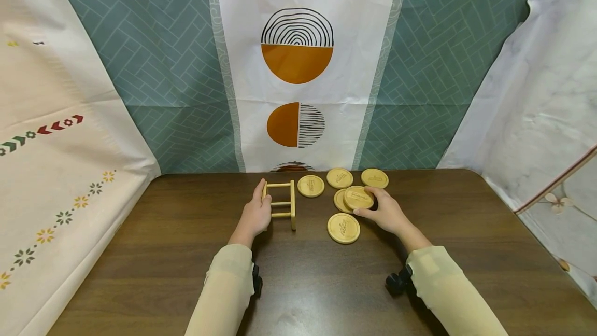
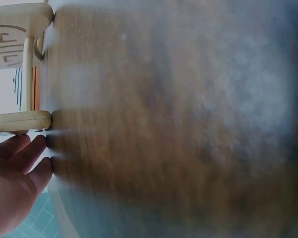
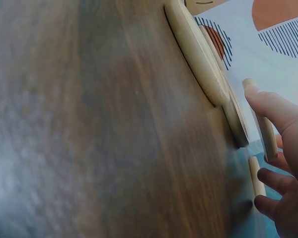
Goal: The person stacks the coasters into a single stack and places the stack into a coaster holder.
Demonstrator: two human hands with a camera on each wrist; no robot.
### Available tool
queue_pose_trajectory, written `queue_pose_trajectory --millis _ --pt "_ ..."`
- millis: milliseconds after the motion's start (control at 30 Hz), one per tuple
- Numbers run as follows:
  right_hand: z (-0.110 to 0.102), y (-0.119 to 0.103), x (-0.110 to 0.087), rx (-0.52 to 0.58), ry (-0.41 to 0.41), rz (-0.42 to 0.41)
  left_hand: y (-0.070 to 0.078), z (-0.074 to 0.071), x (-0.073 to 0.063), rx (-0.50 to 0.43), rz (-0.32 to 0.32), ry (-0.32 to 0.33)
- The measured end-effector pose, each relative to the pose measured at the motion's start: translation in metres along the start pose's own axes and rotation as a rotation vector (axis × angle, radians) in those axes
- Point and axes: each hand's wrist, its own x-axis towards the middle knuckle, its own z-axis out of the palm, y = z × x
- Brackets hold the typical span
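My left hand [image 1: 254, 214] grips the left side panel of a light wooden coaster holder [image 1: 293, 204], a small rack with two end panels joined by bars; its fingers lie against the panel's outer face in the left wrist view. My right hand [image 1: 389, 212] pinches a round wooden coaster [image 1: 358, 197] between thumb and fingers. In the head view that coaster overlaps another coaster [image 1: 340, 202]. The right wrist view shows the held coaster [image 3: 265, 136] tilted and raised off the table, some fingers spread beneath it.
Other round coasters lie flat around: one [image 1: 311, 185] right of the holder, two [image 1: 339, 178] [image 1: 374, 178] towards the back, and one [image 1: 343, 228] nearer the front. The dark wooden table [image 1: 308, 284] ends at a patterned cloth backdrop [image 1: 298, 118].
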Motion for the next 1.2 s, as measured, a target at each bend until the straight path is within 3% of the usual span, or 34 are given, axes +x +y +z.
queue_pose_trajectory --millis 1200 --pt "0.012 -0.009 0.009 0.000 -0.017 0.002 -0.002 0.001 0.001 0.001 -0.012 0.004"
